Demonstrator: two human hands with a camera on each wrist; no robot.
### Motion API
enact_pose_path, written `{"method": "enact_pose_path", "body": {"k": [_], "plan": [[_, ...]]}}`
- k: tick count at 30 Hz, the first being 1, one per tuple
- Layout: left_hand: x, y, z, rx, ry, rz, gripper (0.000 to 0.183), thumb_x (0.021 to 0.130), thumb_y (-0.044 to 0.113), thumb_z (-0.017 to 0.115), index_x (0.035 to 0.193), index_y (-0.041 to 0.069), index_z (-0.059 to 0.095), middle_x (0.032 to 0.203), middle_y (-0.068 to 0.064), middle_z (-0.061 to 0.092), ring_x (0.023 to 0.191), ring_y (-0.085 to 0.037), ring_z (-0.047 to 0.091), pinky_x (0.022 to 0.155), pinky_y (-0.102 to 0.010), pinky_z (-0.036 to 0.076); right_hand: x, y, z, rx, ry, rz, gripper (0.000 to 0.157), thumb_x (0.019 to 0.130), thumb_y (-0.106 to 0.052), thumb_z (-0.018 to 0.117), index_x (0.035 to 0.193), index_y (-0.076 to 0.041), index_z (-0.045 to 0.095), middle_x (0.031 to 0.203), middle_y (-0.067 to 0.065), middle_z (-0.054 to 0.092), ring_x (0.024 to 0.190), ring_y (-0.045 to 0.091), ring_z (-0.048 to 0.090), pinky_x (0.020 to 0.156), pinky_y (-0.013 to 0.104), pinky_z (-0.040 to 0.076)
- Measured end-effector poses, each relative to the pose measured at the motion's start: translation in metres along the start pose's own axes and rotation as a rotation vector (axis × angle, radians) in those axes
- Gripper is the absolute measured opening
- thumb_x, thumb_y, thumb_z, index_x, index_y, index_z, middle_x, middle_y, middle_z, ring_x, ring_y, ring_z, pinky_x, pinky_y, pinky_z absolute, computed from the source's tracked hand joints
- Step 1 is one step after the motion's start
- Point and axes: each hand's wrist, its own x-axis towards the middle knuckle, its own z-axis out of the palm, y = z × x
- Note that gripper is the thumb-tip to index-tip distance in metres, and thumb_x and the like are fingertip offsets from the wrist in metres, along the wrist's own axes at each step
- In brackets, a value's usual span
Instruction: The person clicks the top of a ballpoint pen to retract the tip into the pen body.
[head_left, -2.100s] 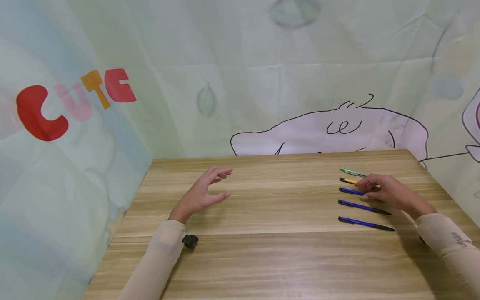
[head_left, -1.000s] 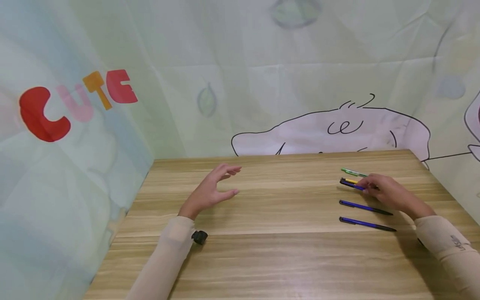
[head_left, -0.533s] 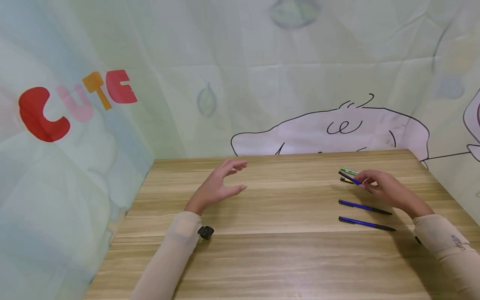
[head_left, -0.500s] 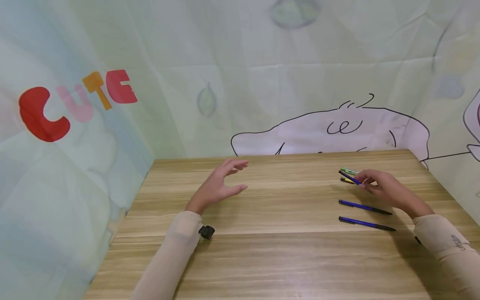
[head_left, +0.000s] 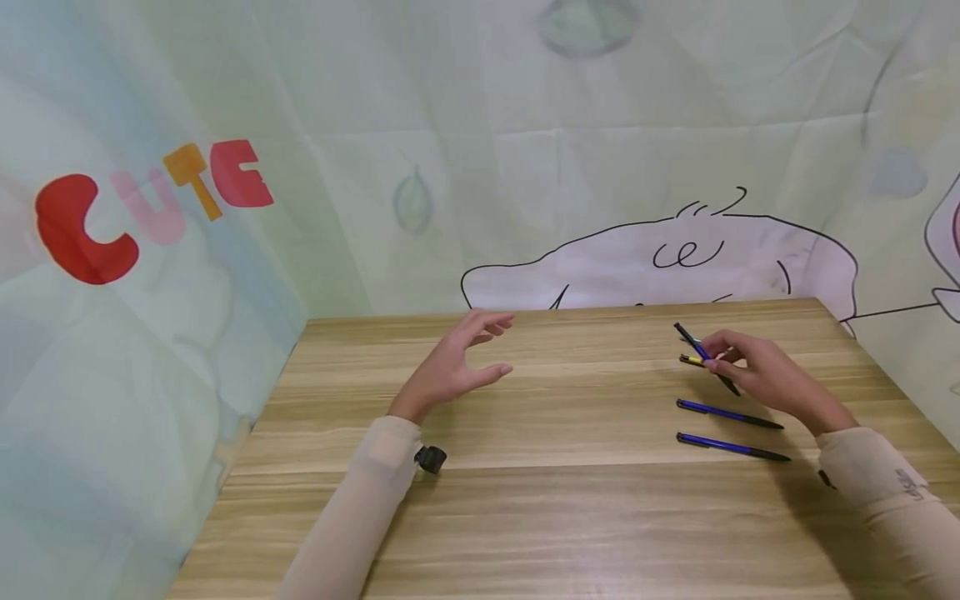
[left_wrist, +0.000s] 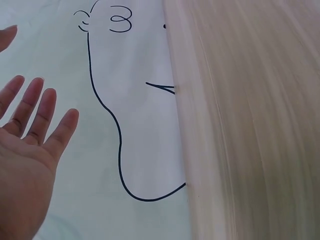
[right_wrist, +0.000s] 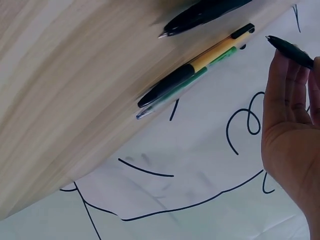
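My right hand (head_left: pixel 765 377) pinches a blue pen (head_left: pixel 692 343) with a black grip end, holding it tilted above the table. In the right wrist view only the dark tip end of that pen (right_wrist: pixel 291 51) shows past the fingers. Under it lie a yellow pen (right_wrist: pixel 204 56) and a green pen (right_wrist: pixel 223 56), both partly hidden by my hand in the head view. Two more blue pens, a nearer one (head_left: pixel 731 447) and a farther one (head_left: pixel 727 413), lie in front. My left hand (head_left: pixel 450 367) hovers over the table's back part, fingers spread, holding nothing.
The wooden table (head_left: pixel 540 517) ends at a printed cloth backdrop (head_left: pixel 510 167) behind it and at the left. A black wrist device (head_left: pixel 431 459) sits under the left sleeve.
The right hand has lifted the blue pen from the row, carried it back over the yellow pen and turned it steeper. The left hand has drifted right and slightly back.
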Motion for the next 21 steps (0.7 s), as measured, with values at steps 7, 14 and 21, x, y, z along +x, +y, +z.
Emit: {"method": "enact_pose_path", "body": {"k": [7,14,21], "plan": [[0.008,0.008,0.004,-0.012,-0.008,0.000,0.066,0.089,0.021,0.079,0.148,0.023,0.049,0.136,0.003,0.054,0.125,-0.014,0.053,0.113,-0.036,0.044,0.003,-0.014,0.004,0.044,0.033,-0.030,0.021,0.101,-0.013,0.064,0.120,-0.004,0.064,0.111,0.013,0.071,0.103,0.033,0.066,0.072,0.024,0.057],[0.015,0.011,0.008,-0.011,-0.002,0.013,0.066,0.090,0.025,0.079,0.148,0.025,0.048,0.136,0.005,0.054,0.125,-0.014,0.053,0.112,-0.035,0.045,0.007,-0.028,0.005,0.067,0.062,-0.064,0.020,0.100,-0.016,0.066,0.118,-0.007,0.065,0.108,0.010,0.073,0.100,0.029,0.068,0.071,0.025,0.057],[0.024,0.013,0.013,-0.028,0.000,0.039,0.067,0.089,0.024,0.080,0.148,0.023,0.049,0.134,0.003,0.056,0.124,-0.015,0.055,0.111,-0.035,0.046,0.009,-0.040,0.008,0.097,0.066,-0.075,0.020,0.100,-0.019,0.066,0.118,-0.010,0.065,0.106,0.010,0.072,0.098,0.023,0.067,0.073,0.026,0.056]]}}
